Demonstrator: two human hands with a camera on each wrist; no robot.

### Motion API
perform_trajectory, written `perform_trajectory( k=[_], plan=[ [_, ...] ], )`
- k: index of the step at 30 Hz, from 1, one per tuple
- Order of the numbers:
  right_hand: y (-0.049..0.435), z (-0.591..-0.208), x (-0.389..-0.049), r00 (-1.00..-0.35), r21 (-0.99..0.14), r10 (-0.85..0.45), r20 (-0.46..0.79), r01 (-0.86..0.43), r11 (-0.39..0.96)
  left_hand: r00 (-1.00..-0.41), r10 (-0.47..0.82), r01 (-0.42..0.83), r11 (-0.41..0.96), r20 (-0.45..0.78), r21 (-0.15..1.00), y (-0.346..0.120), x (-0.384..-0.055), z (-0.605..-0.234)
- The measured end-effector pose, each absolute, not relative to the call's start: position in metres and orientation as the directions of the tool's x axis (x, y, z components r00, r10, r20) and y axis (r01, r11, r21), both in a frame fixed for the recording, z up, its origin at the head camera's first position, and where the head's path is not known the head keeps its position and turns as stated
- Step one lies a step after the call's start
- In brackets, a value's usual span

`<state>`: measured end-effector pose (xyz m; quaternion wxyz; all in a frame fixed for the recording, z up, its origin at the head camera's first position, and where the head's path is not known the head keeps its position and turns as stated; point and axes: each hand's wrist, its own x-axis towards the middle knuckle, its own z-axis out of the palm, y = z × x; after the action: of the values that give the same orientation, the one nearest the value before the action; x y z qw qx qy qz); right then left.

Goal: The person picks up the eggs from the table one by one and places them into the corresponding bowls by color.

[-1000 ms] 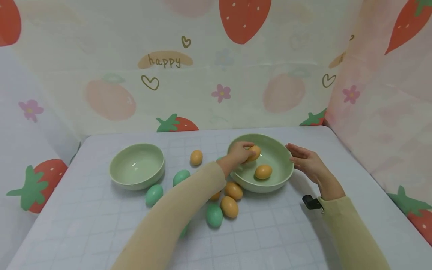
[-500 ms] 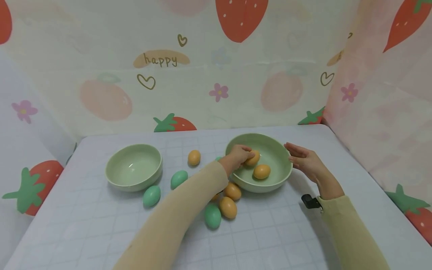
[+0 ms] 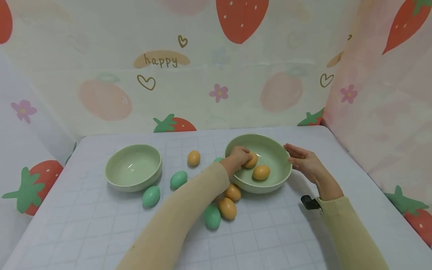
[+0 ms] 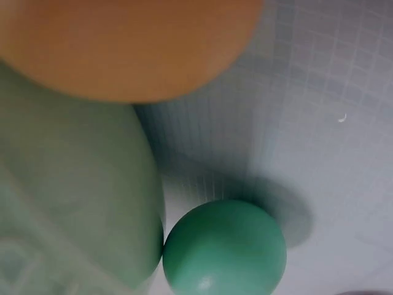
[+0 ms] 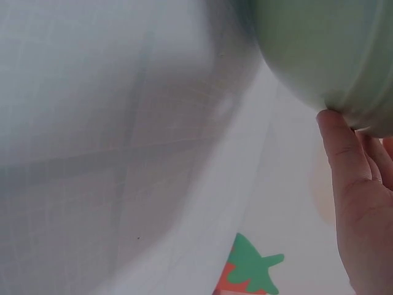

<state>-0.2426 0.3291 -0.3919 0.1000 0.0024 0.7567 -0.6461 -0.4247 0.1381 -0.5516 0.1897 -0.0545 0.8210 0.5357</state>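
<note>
My left hand [image 3: 239,155] reaches into the larger pale green bowl [image 3: 283,168] on the right and pinches an orange egg [image 3: 251,160] low inside it. A second orange egg [image 3: 261,172] lies in the same bowl, just right of the held one. At the bowl's right side, my right hand [image 3: 312,167] rests its extended fingertips against the outer wall. The right wrist view shows those fingers [image 5: 344,144] touching the bowl [image 5: 325,55] just under its rim. Close to the left wrist camera are a blurred orange egg [image 4: 141,49] and a green egg [image 4: 224,252] beside the bowl's wall.
A smaller pale green bowl [image 3: 133,168] stands at the left. Between the bowls lie loose green eggs [image 3: 179,180] and an orange egg [image 3: 194,158]. More orange eggs [image 3: 227,208] and a green egg [image 3: 212,216] sit before the right bowl. My left sleeve [image 3: 182,213] hides part of the table.
My left hand has lowered the orange egg deeper into the right bowl, moving slightly left. The right hand has stayed at the rim. The head view has shifted a little.
</note>
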Motion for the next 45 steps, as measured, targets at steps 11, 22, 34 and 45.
perform_trajectory(
  k=[11,22,34,45],
  plan=[
    [0.324,-0.393,-0.241,-0.98,-0.978,-0.126,-0.152,0.13,0.165,-0.942,0.119,-0.197,0.559,-0.313,0.806,0.121,-0.4,-0.505],
    [0.325,-0.395,-0.243,-0.98,-0.978,-0.141,-0.14,0.114,0.177,-0.933,0.237,-0.13,0.48,-0.271,0.868,0.082,-0.328,-0.409],
    [0.323,-0.393,-0.243,-0.98,-0.973,-0.133,-0.149,0.121,0.199,-0.933,0.351,0.062,0.357,-0.072,0.932,0.029,-0.255,-0.344],
    [0.325,-0.391,-0.241,-0.98,-0.969,-0.125,-0.154,0.125,0.214,-0.932,0.356,0.209,0.388,0.063,0.897,-0.023,-0.238,-0.336]
  ],
)
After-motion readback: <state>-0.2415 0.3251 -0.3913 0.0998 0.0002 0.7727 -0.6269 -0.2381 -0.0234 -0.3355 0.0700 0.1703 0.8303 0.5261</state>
